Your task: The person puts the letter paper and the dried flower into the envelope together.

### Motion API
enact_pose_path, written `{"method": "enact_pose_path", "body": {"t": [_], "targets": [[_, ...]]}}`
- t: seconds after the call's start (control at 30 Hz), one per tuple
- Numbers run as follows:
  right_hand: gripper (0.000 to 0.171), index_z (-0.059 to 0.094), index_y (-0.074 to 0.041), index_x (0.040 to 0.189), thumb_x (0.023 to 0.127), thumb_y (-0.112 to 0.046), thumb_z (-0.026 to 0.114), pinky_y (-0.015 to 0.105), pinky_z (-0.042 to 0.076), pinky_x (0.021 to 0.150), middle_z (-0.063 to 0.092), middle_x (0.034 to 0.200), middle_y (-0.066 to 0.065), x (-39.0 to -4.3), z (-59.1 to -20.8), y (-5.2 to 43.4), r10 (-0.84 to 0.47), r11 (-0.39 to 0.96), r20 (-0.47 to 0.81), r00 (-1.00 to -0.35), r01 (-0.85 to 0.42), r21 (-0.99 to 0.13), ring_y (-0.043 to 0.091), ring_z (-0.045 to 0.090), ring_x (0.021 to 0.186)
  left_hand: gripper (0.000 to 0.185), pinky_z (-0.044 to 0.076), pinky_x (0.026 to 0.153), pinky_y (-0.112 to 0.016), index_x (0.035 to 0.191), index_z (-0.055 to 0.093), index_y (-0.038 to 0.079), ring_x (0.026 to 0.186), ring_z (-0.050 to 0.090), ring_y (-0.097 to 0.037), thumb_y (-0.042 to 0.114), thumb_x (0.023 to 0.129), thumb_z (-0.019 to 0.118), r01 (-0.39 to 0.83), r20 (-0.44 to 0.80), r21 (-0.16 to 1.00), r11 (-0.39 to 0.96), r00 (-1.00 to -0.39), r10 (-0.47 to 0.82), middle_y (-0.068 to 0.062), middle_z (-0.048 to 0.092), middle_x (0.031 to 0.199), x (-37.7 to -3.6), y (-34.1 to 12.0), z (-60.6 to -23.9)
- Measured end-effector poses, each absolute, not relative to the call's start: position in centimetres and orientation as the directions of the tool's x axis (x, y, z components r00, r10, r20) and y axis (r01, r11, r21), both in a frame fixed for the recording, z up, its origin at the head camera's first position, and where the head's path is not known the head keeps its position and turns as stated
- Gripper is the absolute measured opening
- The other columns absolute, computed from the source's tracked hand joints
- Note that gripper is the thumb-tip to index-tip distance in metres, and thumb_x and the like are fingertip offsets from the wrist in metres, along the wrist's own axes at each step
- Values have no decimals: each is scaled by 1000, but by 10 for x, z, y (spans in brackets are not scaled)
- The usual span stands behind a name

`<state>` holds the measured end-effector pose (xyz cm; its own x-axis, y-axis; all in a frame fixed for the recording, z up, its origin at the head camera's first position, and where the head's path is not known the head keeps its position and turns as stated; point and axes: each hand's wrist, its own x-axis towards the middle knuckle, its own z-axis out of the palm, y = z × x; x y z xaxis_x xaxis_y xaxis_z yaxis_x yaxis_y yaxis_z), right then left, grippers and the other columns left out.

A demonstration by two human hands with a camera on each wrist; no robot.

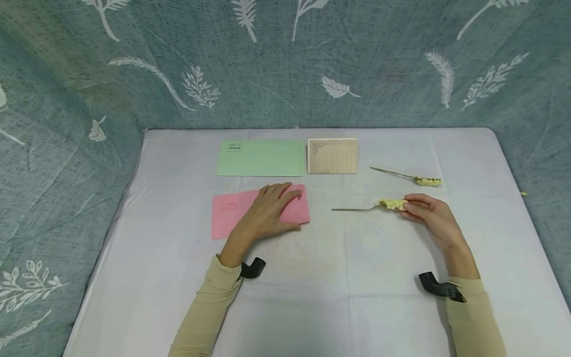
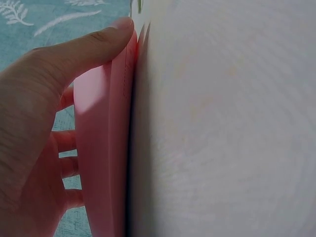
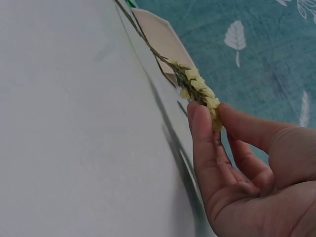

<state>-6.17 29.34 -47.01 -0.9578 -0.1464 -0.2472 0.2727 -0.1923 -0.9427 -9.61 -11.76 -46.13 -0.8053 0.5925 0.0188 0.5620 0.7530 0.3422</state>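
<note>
On the white table, a pink envelope [image 1: 293, 210] lies under my left hand [image 1: 269, 210]. The fingers of that hand spread loosely across it and the thumb touches its edge near the right end, as the left wrist view also shows. Between thumb and fingertips, my right hand [image 1: 428, 213] pinches the yellow head of a dried flower sprig [image 1: 391, 204]. Its thin brown stem points left, toward the envelope. The right wrist view shows the sprig raised a little off the cloth, its shadow beneath. Behind it lies a second yellow sprig [image 1: 428, 181], untouched.
A green envelope [image 1: 260, 158] lies behind the pink one. Right of it sits a beige lined card or notepad [image 1: 334, 156] with a scroll border. A teal leaf-print curtain [image 1: 285, 64] hangs along the table's back and sides.
</note>
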Motion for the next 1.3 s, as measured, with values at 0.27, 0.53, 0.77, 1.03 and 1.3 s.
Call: {"method": "enact_pose_path", "body": {"t": [0.27,0.53,0.77,1.03,1.3], "targets": [[20,62,2,112,93,1,63,24,55,83,68,97,3,-68,-476,273,-166,-234,-253,-953,287,-929,13,70,88,80,26,114,-49,142,50,19,135,39,-31,56,76,77,567,23,337,752,-803,595,-14,43,147,-96,-118,-462],[17,63,-1,110,93,-1,63,25,55,84,68,97,4,-75,-477,256,-178,-224,-252,-951,289,-931,14,70,89,80,26,114,-49,142,50,19,135,38,-31,56,76,76,565,21,338,752,-804,595,-14,43,148,-95,-118,-462],[17,61,1,109,93,0,63,25,55,84,67,97,5,-86,-480,236,-185,-202,-243,-952,279,-939,14,70,89,82,25,114,-49,143,49,18,136,38,-31,55,76,77,567,25,335,752,-804,595,-15,43,148,-95,-118,-463],[16,60,1,110,94,-1,62,25,55,85,67,98,4,-94,-480,214,-216,-190,-254,-943,296,-936,14,70,89,82,27,113,-49,143,49,17,135,39,-31,56,76,77,578,43,326,748,-800,599,-15,43,147,-95,-118,-465],[15,60,0,110,94,1,60,24,55,85,66,96,4,-97,-479,214,-192,-227,-274,-942,315,-922,13,69,88,83,27,113,-49,144,49,17,134,39,-31,56,76,77,575,43,331,748,-801,597,-14,44,147,-95,-118,-466]]}}
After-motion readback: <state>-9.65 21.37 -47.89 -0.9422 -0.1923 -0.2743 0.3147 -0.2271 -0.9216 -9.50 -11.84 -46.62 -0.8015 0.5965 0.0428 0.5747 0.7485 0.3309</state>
